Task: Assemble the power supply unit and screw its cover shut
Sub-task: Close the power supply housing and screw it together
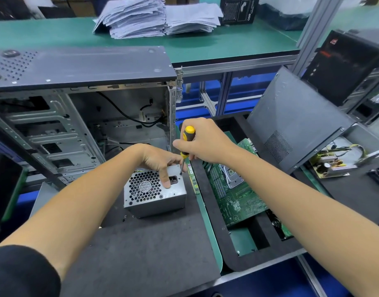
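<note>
Black foam mat [141, 243] under boxy grey metal power supply unit [156, 202].

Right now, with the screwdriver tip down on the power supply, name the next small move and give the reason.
Probably turn the screwdriver to drive the screw home. The right hand grips its yellow handle, the tip sits at the top corner of the power supply beside the socket, and the left hand presses down, steadying the case.
</note>
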Available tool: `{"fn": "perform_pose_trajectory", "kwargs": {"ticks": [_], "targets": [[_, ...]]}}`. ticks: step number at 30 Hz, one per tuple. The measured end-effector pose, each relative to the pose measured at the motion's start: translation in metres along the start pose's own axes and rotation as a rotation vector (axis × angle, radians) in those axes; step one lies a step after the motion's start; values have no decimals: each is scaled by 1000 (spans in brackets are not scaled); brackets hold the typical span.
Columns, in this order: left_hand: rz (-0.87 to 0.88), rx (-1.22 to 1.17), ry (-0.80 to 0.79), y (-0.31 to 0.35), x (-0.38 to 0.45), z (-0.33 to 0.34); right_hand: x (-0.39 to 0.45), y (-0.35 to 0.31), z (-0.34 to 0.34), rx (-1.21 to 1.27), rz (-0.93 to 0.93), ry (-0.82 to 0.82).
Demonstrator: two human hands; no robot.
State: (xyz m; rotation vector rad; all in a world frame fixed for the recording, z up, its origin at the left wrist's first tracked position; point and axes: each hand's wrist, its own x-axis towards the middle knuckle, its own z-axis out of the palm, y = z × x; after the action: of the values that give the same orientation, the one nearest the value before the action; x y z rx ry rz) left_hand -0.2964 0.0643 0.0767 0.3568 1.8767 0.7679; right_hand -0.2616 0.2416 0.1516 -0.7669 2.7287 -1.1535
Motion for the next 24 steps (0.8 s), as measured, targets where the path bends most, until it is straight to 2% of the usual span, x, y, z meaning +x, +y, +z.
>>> {"fn": "perform_pose_trajectory", "kwargs": {"ticks": [17,24], "targets": [[0,-14,-9,2,-5,5,-3,-4,2,-12,-21,4],[-18,105,45,8,-4,10,-4,-4,1,-6,-23,-2]]}}
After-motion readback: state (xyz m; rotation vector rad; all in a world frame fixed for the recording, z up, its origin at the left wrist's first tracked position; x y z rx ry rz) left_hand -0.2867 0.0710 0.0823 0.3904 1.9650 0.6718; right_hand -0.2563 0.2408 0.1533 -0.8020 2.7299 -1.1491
